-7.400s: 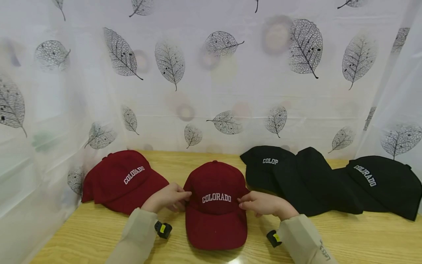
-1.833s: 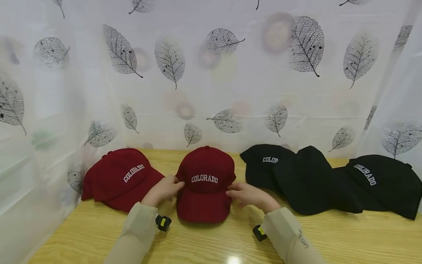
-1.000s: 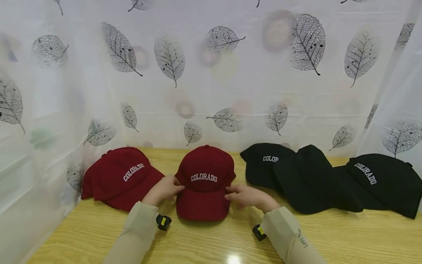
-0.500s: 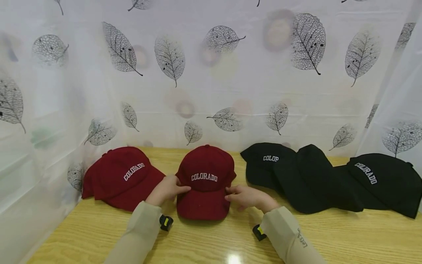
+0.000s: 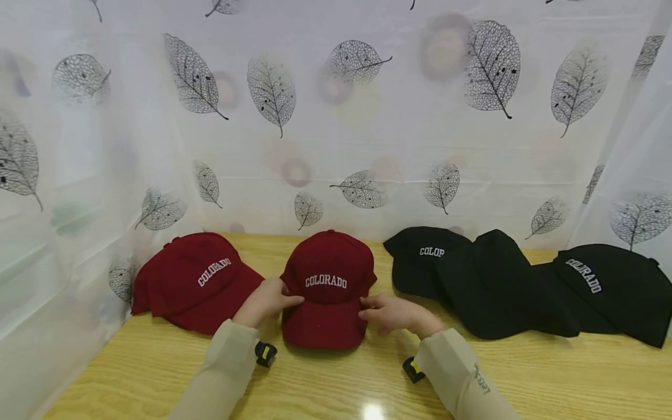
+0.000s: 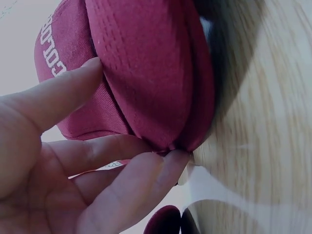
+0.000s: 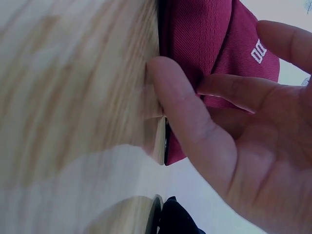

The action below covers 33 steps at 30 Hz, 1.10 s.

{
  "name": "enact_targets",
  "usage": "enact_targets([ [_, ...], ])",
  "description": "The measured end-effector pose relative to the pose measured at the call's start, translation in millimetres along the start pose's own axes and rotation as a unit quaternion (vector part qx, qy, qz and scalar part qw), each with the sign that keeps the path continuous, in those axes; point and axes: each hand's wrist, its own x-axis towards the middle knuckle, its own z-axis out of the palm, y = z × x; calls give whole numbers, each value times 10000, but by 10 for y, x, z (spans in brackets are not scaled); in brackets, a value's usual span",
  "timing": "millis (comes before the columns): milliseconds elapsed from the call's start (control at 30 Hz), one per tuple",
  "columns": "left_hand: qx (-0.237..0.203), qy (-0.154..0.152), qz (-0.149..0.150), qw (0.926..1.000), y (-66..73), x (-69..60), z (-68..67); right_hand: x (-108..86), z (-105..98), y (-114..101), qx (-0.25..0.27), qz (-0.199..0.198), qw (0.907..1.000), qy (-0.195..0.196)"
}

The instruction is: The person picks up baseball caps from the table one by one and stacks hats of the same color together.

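In the head view a dark red baseball cap [image 5: 328, 262] with COLORADO in white sits mid-table, its brim facing me. My left hand [image 5: 266, 302] grips its left side. The left wrist view shows that thumb [image 6: 73, 87] on the seam between brim [image 6: 146, 63] and crown, with fingertips against the brim's side corner. On the other side, my right hand [image 5: 394, 315] touches the cap with fairly straight fingers. From the right wrist, its fingertips meet the brim's side and the wood, while the thumb [image 7: 285, 41] stands beside the lettering.
Another red cap [image 5: 189, 286] lies at the left, close behind my left wrist. Black caps [image 5: 499, 286] overlap in a row at the right. A leaf-print curtain [image 5: 336, 116] hangs behind and at both sides of the wooden table [image 5: 325, 385].
Over these seconds the middle red cap has moved back across the table and slightly left, both hands with it. Lately it stays put, while my left thumb has shifted onto the brim.
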Motion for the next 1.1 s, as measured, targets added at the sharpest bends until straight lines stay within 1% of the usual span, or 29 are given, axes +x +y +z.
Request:
enact_targets([
  [200,31,-4,63,10000,-1,-17,-31,-4,9,1,-3,32,10000,78],
  [300,197,15,123,9997,-5,-30,-53,-9,2,2,62,71,9999,85],
  [367,385,60,84,9992,-2,-45,-77,-13,-8,5,129,83,9998,111],
  [433,640,182,27,9978,6,-66,-110,-16,-16,7,189,93,9997,158],
  [500,823,326,-91,9960,15,-88,-151,-16,-23,11,218,86,9995,225],
  [600,980,618,-164,9931,8,-107,-210,-19,-30,16,219,59,9993,288],
  [700,1142,950,-119,9888,-47,-110,-249,-17,-31,19,244,36,9992,309],
  [767,1328,1057,-198,9853,-89,-114,-262,-16,-30,17,247,49,9991,337],
  [833,1566,1027,-342,9817,-133,-112,-259,-16,-29,14,241,71,9990,360],
  [967,1928,823,-591,9760,-183,-103,-228,-19,-28,14,206,58,9989,422],
  [1100,2063,850,-599,9729,-202,-92,-212,-19,-30,19,197,18,9988,450],
])
